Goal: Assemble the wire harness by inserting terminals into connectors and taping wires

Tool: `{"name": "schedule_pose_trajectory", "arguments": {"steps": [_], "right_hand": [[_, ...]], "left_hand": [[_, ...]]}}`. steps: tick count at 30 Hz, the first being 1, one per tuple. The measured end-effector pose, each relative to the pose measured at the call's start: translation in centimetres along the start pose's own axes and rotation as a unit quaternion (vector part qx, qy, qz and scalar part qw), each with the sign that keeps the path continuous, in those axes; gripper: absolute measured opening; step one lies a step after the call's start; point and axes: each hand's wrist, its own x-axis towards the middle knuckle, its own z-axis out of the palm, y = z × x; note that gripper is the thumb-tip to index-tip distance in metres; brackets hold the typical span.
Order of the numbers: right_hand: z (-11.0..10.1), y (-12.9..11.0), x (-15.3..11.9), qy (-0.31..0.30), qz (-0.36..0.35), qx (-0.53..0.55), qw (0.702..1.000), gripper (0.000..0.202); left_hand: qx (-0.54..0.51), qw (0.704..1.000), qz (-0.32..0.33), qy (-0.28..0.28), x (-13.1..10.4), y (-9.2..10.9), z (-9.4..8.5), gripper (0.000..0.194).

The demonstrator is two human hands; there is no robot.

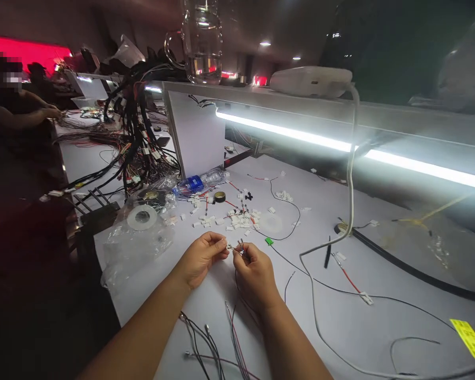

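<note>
Pinching a tiny connector, my left hand faces my right hand, whose fingertips pinch wires. Gripping near the wire ends should help.

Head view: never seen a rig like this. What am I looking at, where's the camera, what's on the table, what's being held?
No machine here: a person works with two bare hands. The single picture comes from a camera worn on their head, looking forward and down.

The left hand pinches a small pale piece, too small to identify. The right hand, close beside it, grips thin wires with metal ends.

On the white table beyond the hands lie scattered white connectors, a roll of tape, a green connector and, to the left, clear plastic bags. More loose leads lie nearer the camera. A bright tube light runs above the table.
</note>
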Motion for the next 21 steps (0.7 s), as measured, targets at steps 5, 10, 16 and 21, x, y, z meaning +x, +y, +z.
{"name": "schedule_pose_trajectory", "arguments": {"steps": [5,10,16,21], "right_hand": [[-0.3,0.5,-0.3,-0.031,0.008,0.016,0.999,0.02],[-0.2,1.0,-0.6,-0.044,0.027,-0.004,0.999,0.025],[-0.2,1.3,-0.7,-0.047,0.031,-0.014,0.998,0.03],[-0.2,1.1,-0.6,-0.031,0.021,-0.035,0.999,0.031]], "left_hand": [[0.022,0.998,-0.025,-0.045,-0.3,0.0,-0.4,0.028],[0.012,0.999,-0.025,-0.029,-0.3,-0.1,-0.6,0.037],[-0.011,0.999,-0.027,-0.033,-0.2,-0.6,-0.6,0.041],[-0.029,0.997,-0.053,-0.039,0.0,-0.9,-0.8,0.042]]}}
